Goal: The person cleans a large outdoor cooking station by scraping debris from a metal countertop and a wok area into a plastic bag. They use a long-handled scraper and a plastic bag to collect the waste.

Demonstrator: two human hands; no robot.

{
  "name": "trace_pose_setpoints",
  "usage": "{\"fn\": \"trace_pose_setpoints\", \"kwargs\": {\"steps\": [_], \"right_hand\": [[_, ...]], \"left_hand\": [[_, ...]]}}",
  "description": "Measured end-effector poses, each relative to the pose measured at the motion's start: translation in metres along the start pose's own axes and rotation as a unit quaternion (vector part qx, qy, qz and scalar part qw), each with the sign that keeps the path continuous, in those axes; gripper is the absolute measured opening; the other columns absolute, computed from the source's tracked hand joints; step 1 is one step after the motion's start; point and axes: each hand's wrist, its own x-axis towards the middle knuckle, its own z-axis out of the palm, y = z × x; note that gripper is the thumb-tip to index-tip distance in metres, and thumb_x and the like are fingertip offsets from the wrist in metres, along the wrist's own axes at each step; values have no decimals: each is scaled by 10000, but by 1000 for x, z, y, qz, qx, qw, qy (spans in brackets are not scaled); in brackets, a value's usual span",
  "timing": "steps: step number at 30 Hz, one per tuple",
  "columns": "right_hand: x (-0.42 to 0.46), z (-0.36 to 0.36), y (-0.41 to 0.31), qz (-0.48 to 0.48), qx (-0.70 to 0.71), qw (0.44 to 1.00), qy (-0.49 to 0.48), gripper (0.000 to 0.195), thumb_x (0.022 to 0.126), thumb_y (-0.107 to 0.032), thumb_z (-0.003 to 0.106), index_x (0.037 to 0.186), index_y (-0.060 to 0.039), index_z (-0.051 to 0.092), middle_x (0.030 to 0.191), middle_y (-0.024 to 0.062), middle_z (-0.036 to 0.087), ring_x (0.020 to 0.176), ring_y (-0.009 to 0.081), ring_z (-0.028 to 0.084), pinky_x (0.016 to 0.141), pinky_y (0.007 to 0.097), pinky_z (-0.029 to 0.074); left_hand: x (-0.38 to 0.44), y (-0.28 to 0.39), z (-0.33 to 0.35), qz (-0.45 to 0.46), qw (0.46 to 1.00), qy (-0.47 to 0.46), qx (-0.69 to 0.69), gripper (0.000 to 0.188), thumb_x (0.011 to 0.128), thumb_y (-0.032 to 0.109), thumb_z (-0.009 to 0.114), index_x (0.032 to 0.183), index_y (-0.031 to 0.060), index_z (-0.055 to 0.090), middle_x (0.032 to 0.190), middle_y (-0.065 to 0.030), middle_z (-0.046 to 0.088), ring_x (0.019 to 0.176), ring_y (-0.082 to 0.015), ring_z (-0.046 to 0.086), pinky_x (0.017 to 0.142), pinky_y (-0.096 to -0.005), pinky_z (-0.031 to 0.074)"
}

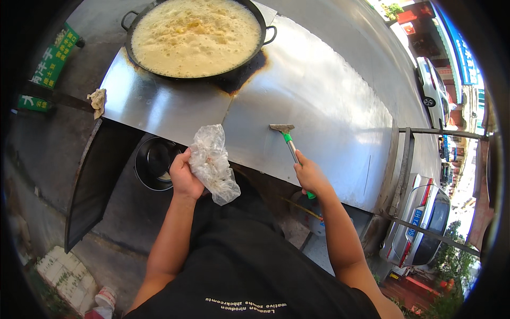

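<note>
My left hand (185, 175) grips a crumpled clear plastic bag (213, 165) at the near edge of a stainless-steel counter (318, 95). In my right hand (312, 173) is a scraper (291, 144) with a metal shaft and green fittings. Its wide blade lies over the counter's surface and seems to touch it. At the far side a large black two-handled wok (195, 76) is set into the counter, full of bubbling, foamy yellow liquid (195, 40). Dark scorch marks (249, 75) surround the wok's near right rim.
A crumpled cloth (97, 101) hangs at the counter's left corner. Below the counter stand a dark metal bucket (153, 181) and a gas cylinder (316, 225). A dark panel (95, 179) projects at left. Metal bars (438, 235) and a parked silver car (416, 223) are at right.
</note>
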Motion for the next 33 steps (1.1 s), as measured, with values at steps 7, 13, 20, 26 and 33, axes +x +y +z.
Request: {"fn": "trace_pose_setpoints", "kwargs": {"steps": [7,13,20,26,33], "right_hand": [[71,-57,-12,21,24,999,-9,518,932,-175,417,1434,-89,321,769,148,580,438,237,561,490,377,495],[145,-124,-45,17,20,1000,7,529,930,-169,405,1450,-133,321,679,35,424,497,137,437,438,323,461],[250,-213,-62,-35,-14,999,12,509,931,-138,395,1437,-115,346,670,52,437,481,147,453,444,325,457],[316,-269,-90,-59,-57,997,-8,498,944,-152,399,1438,-117,344,667,57,429,480,154,447,465,326,457],[361,-313,-122,-84,-124,988,-34,482,931,-141,385,1408,-76,371,668,95,502,494,165,498,470,328,453]], "left_hand": [[22,-6,20,9,1000,9,-1,412,850,221,403,1161,-21,523,1050,-130,602,924,-247,577,849,-396,466],[46,-15,45,19,1000,11,10,420,845,224,410,1166,-25,516,1056,-128,599,931,-246,576,854,-392,464],[68,-32,66,12,999,27,20,445,837,226,389,1178,-34,505,1084,-140,599,963,-254,580,872,-389,464],[85,-55,81,3,999,24,20,461,828,227,392,1184,-44,499,1107,-152,596,1001,-269,576,894,-397,459],[93,-73,94,10,999,16,33,507,818,242,399,1228,-45,480,1124,-156,595,1018,-291,578,917,-419,454]]}}
